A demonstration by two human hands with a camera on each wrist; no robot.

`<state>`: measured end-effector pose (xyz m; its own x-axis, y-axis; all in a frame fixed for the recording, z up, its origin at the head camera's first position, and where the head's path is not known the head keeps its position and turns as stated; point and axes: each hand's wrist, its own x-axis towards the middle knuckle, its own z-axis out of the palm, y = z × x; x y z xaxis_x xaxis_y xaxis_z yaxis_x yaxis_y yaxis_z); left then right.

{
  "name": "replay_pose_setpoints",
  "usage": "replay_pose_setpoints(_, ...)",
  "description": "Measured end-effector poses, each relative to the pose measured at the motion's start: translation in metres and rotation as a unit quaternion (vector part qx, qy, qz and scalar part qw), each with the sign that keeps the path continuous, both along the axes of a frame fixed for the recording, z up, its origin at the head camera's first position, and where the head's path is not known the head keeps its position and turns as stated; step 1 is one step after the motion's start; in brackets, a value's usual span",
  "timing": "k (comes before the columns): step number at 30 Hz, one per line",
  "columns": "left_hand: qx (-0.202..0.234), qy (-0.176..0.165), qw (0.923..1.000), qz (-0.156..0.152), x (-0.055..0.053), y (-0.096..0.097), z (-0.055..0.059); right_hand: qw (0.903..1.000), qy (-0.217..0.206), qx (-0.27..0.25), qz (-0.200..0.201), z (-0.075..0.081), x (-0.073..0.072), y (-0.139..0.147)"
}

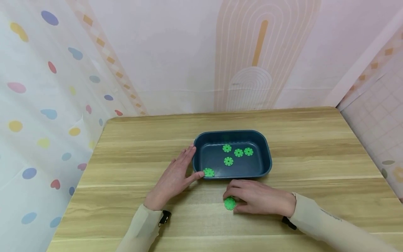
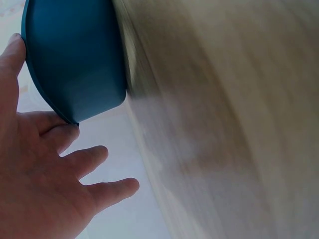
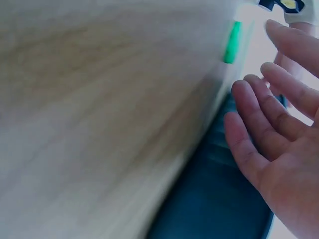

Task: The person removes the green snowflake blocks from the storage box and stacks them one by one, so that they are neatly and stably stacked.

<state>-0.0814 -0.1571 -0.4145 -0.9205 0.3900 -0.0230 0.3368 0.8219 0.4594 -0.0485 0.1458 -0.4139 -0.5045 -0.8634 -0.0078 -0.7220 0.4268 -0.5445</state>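
A dark blue rectangular tray (image 1: 232, 174) holds several green notched discs (image 1: 228, 161). My left hand (image 1: 173, 180) spans the tray's left end, thumb at the near corner and fingertips against the left rim. In the left wrist view, the thumb and forefinger touch the tray (image 2: 75, 59), while the other fingers spread free. In front of the tray, my right hand (image 1: 256, 197) is over the wooden table, thumb and forefinger around one green disc (image 1: 230, 203). In the right wrist view this green disc (image 3: 233, 42) appears apart from the loosely bent fingers (image 3: 244, 144).
The wooden table (image 1: 141, 147) extends to both sides of the tray. A patterned curtain (image 1: 176, 56) hangs behind the table's back edge, with a dotted one (image 1: 41, 140) along the left. Black bands (image 1: 164, 217) sit at the wrists.
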Motion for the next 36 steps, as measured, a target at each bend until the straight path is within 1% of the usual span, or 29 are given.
replay_pose_setpoints(4,-0.001,-0.001,1.0000,0.001,0.000,0.000,0.000,0.9988,0.018,-0.045,0.001,0.007,0.002,0.004)
replay_pose_setpoints(7,0.000,-0.002,1.0000,0.001,0.001,0.000,0.000,0.9953,0.033,-0.090,-0.009,0.012,0.002,0.006)
replay_pose_setpoints(11,0.003,-0.003,1.0000,0.000,0.001,-0.001,-0.001,0.9857,0.048,-0.155,-0.046,0.016,-0.002,0.008)
replay_pose_setpoints(13,0.003,-0.001,1.0000,-0.001,0.001,-0.001,0.000,0.9801,0.059,-0.177,-0.067,0.017,-0.006,0.009)
replay_pose_setpoints(15,0.003,0.000,1.0000,-0.001,0.001,0.000,0.000,0.9754,0.061,-0.193,-0.087,0.018,-0.011,0.011)
replay_pose_setpoints(19,-0.001,0.000,1.0000,-0.002,0.000,0.000,0.000,0.9692,0.067,-0.199,-0.128,0.019,-0.020,0.014)
replay_pose_setpoints(22,-0.001,-0.001,1.0000,-0.003,0.000,0.000,0.000,0.9664,0.061,-0.192,-0.160,0.019,-0.026,0.015)
replay_pose_setpoints(25,-0.001,0.001,1.0000,-0.005,0.000,0.000,-0.001,0.9647,0.047,-0.185,-0.181,0.019,-0.033,0.014)
replay_pose_setpoints(30,0.000,0.003,1.0000,-0.005,-0.001,-0.001,-0.001,0.9648,0.029,-0.175,-0.194,0.017,-0.045,0.011)
replay_pose_setpoints(36,-0.001,0.003,1.0000,-0.006,0.000,-0.001,0.000,0.9688,0.005,-0.148,-0.199,0.019,-0.056,0.007)
